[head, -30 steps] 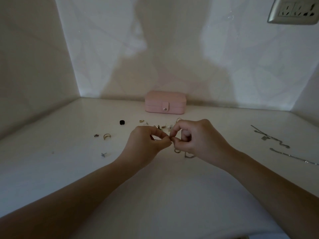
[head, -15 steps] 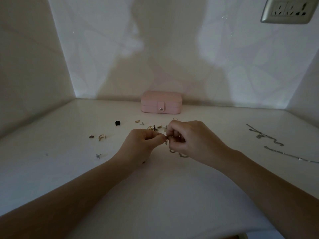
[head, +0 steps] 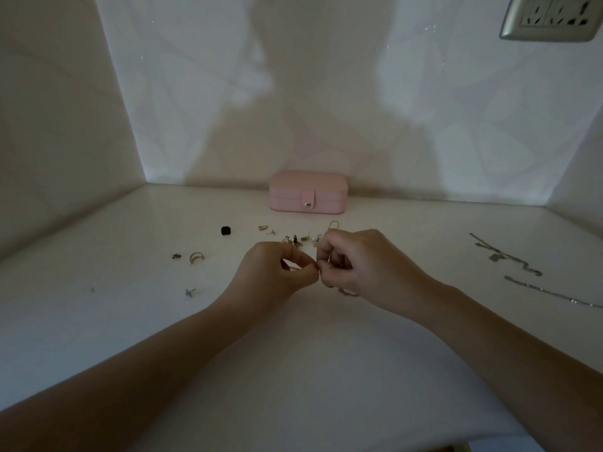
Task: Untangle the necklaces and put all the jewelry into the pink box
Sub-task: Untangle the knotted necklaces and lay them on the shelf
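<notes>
From the head view, the left hand (head: 277,272) and the right hand (head: 362,265) meet above the middle of the white worktop (head: 293,370), fingertip to fingertip. Both have their fingers (head: 326,252) curled inward, pinching a fine necklace chain (head: 347,292) between thumb and forefinger. A short length of it trails onto the worktop under the right hand. The chain is so thin in the dim light that it is hard to tell if it carries a knot where the hands meet. The pink box (head: 308,191) stands at the back against the wall, lid down and snap tab fastened, well apart from the hands. Between box and hands lies a scatter of small earrings (head: 295,239). Left of these are a black bead-like piece (head: 226,230), a gold ring (head: 196,257) and a blue stud (head: 190,292). Far right, two silver necklaces (head: 502,254) lie stretched out, apart from each other. A wall socket (head: 551,17) sits at top right.
</notes>
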The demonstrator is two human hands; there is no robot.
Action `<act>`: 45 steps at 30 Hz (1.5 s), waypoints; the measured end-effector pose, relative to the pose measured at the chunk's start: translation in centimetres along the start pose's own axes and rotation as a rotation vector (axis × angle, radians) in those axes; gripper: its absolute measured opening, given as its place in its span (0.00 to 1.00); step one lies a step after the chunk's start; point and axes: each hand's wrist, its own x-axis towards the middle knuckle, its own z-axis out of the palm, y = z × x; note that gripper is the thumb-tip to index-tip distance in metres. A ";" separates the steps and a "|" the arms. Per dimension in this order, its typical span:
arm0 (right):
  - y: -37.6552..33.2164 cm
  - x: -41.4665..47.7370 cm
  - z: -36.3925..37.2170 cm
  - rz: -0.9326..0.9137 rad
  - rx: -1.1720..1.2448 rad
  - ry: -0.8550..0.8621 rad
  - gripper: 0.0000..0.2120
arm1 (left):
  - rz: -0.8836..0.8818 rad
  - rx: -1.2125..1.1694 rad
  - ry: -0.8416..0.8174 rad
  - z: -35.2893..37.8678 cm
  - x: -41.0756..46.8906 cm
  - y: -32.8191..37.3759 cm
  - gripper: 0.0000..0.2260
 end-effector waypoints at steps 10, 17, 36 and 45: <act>-0.4 -0.1 -0.7 0.112 0.430 -0.057 0.07 | -0.021 -0.141 -0.125 -0.3 0.0 -0.1 0.06; -0.4 -0.2 -1.0 0.113 0.253 -0.035 0.08 | -0.154 -0.389 -0.091 -0.2 -0.1 0.3 0.05; -0.2 0.0 -0.2 0.135 0.296 0.016 0.05 | -0.167 -0.424 0.021 -0.1 -0.1 0.3 0.07; -0.1 0.5 -0.9 0.209 0.721 0.061 0.07 | -0.115 -0.513 -0.113 -0.3 -0.2 0.6 0.05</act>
